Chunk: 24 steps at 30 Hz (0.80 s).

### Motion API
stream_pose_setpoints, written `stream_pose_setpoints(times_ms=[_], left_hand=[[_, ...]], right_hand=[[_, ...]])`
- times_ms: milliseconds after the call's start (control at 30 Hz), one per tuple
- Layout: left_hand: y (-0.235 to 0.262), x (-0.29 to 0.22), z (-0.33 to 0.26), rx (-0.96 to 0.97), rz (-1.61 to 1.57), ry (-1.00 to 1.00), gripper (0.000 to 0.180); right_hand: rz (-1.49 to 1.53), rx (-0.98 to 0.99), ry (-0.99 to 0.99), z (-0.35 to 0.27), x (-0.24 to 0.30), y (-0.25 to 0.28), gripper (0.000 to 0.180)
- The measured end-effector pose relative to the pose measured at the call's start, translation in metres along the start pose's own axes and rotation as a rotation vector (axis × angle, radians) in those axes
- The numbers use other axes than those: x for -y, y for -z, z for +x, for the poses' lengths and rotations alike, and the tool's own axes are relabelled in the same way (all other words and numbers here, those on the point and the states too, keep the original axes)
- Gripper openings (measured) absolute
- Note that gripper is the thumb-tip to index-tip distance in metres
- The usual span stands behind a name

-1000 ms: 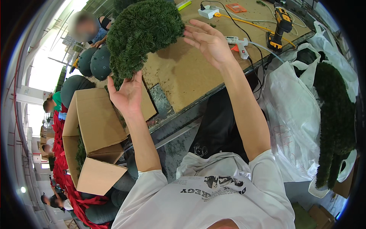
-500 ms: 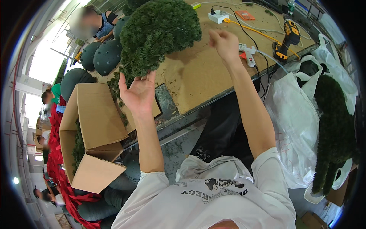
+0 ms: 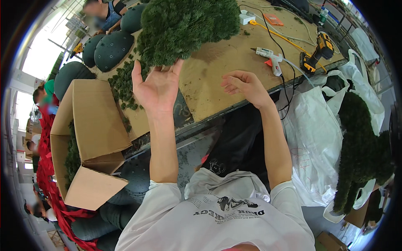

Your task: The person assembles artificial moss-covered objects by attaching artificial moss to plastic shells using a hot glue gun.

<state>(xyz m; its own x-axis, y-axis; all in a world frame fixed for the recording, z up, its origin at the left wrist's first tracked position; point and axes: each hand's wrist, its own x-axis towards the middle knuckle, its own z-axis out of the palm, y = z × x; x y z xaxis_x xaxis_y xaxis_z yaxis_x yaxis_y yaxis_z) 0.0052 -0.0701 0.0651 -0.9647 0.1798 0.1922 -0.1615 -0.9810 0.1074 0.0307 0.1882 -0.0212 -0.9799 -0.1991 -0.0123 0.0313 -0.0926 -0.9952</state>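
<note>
A large dome of artificial green foliage sits at the far side of the wooden table. My left hand is palm up at its near edge, thumb spread and fingers stretched out, with the fingertips partly hidden under the leaves. Over the table's front part, my right hand hangs loosely curved with nothing visible in it. Beyond it, to the right, lies a white glue gun with a red trigger. Loose green sprigs are scattered left of my left hand.
An open cardboard box with greenery inside stands at the left. Dark perforated domes sit behind it, near another person. A yellow-black cordless drill, cables and white bags are at the right.
My right hand has come down and nearer from beside the glue gun, its fingers loosening. My left hand stays under the foliage dome's edge. The whole view has shifted slightly.
</note>
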Motion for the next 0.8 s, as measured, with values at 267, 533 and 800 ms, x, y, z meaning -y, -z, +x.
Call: stream_pose_setpoints(times_ms=[267, 533, 800], left_hand=[[-0.019, 0.007, 0.014, -0.010, -0.046, 0.018, 0.078], [-0.023, 0.026, 0.008, 0.065, 0.126, -0.017, 0.078], [0.009, 0.062, -0.002, -0.193, 0.056, 0.034, 0.054]], right_hand=[[0.019, -0.091, 0.180, 0.002, 0.050, -0.039, 0.037], [-0.511, -0.455, 0.228, -0.003, 0.052, -0.007, 0.034], [-1.343, -0.773, -0.014, 0.017, -0.045, 0.162, 0.045]])
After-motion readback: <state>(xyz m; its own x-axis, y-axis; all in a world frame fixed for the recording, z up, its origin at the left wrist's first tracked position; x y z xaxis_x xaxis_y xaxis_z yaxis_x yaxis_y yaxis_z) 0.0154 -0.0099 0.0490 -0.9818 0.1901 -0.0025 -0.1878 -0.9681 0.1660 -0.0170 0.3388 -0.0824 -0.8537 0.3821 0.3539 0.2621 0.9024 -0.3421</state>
